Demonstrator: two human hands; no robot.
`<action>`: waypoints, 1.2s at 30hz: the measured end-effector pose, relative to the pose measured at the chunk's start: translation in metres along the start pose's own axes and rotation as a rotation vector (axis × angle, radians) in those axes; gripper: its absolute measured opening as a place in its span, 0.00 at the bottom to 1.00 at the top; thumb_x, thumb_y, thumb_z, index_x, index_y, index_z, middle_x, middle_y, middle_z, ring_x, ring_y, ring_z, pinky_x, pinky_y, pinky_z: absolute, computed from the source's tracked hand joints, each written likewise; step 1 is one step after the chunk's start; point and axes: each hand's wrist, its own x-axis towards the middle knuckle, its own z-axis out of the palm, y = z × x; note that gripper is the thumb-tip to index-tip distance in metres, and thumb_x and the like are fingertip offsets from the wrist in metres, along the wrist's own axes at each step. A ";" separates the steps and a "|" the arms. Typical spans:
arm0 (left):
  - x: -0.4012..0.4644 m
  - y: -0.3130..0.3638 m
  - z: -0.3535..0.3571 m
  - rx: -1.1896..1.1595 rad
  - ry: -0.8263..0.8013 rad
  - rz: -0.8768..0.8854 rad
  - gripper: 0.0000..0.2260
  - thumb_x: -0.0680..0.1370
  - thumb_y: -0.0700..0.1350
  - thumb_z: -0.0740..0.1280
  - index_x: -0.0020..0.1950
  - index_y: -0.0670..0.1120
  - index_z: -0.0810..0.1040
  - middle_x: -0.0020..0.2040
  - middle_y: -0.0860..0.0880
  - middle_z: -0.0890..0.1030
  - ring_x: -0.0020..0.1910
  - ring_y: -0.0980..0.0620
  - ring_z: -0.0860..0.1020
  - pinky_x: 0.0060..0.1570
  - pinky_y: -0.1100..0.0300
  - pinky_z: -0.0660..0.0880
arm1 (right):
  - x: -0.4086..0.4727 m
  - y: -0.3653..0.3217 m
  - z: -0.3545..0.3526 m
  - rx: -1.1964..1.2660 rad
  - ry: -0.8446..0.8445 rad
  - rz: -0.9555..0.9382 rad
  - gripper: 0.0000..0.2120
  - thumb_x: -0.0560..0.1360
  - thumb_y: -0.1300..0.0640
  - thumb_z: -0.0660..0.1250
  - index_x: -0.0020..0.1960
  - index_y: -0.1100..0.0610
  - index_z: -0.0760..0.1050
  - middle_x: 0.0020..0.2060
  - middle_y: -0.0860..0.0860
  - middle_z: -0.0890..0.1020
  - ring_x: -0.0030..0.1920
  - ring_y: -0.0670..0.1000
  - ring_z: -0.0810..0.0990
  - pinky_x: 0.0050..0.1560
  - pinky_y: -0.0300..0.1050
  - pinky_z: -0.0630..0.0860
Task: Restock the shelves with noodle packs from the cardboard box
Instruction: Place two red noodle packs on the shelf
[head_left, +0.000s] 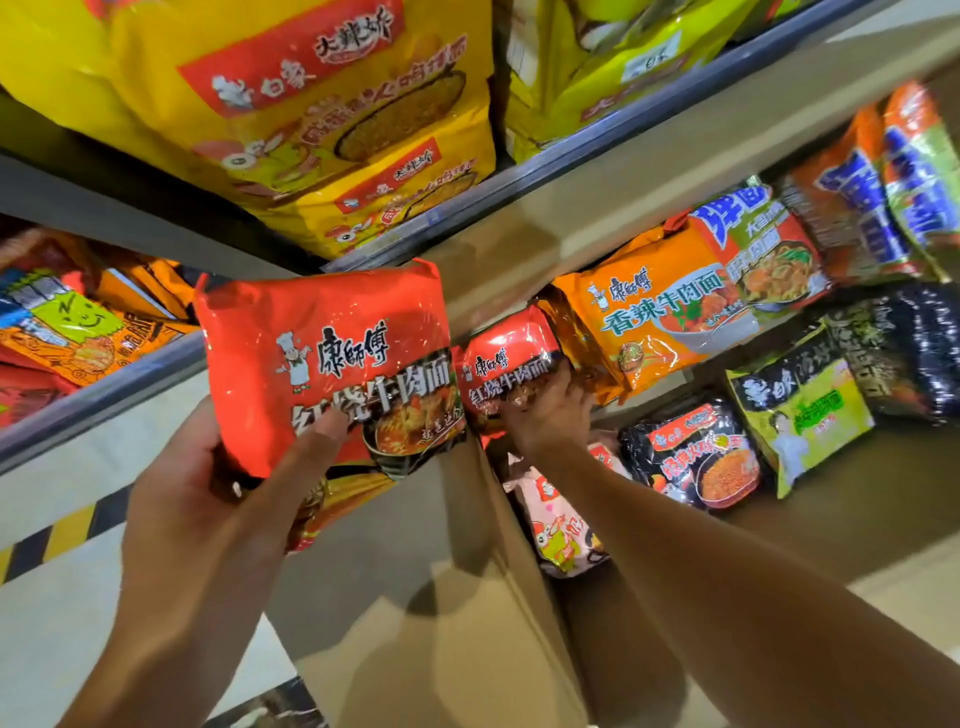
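Currently left hand (208, 467) grips red pack (327, 364) from below; right hand (550, 410) pinches second pack (506, 358) at shelf (597, 208).

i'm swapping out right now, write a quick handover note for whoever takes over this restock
Left hand: grips a big red noodle pack by its lower edge, held up in front of the shelf, not yet placed.
Right hand: fingers curled on a second red noodle pack, at the shelf beside the orange noodle packs.
Cardboard box: below the hands; its contents are not visible.
Done: shelves already hold yellow packs above, orange, black and green ones.
Left: seat the right-hand pack, then shelve the left-hand one; check the box for more.
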 end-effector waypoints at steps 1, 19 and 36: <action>0.000 0.000 -0.001 -0.026 -0.007 -0.003 0.12 0.71 0.51 0.75 0.55 0.56 0.83 0.48 0.51 0.86 0.47 0.43 0.85 0.49 0.38 0.80 | 0.003 0.000 -0.001 -0.045 -0.009 0.029 0.46 0.75 0.40 0.69 0.79 0.59 0.48 0.76 0.61 0.60 0.76 0.62 0.56 0.75 0.56 0.54; -0.038 0.028 -0.026 -0.128 0.129 0.011 0.14 0.70 0.47 0.76 0.55 0.52 0.81 0.45 0.51 0.85 0.42 0.53 0.83 0.38 0.61 0.81 | -0.084 0.008 -0.077 0.044 0.090 -0.215 0.23 0.76 0.48 0.70 0.67 0.52 0.69 0.52 0.52 0.82 0.51 0.57 0.82 0.47 0.50 0.78; -0.312 0.289 -0.175 -0.253 0.341 0.208 0.18 0.76 0.42 0.72 0.62 0.58 0.76 0.55 0.50 0.83 0.53 0.52 0.83 0.47 0.62 0.81 | -0.442 -0.065 -0.451 0.356 -0.039 -0.732 0.25 0.73 0.51 0.75 0.67 0.46 0.70 0.47 0.39 0.85 0.47 0.43 0.84 0.46 0.39 0.81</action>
